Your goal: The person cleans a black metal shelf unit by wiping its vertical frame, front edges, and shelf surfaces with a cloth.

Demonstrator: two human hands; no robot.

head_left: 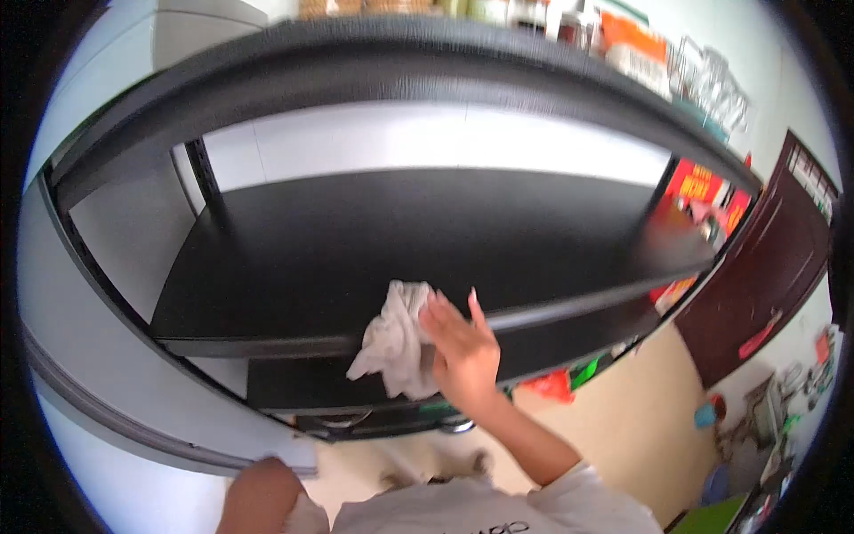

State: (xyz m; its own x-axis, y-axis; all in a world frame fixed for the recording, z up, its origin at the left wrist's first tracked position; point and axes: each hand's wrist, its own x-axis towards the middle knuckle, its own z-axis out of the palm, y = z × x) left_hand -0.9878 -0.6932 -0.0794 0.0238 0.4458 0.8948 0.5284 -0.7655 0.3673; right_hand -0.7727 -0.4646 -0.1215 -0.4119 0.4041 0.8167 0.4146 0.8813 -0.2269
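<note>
The right forearm (532, 447) is slanting forward and inward; the right hand (467, 356) is holding its fingers (449, 324) straight, one digit (478, 311) standing apart. The left arm (262, 497) is showing partly.

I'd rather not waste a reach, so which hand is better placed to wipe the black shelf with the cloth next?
Probably your right hand: it is against the pale cloth, at the front edge of the black shelf. Your left hand is out of view.
</note>
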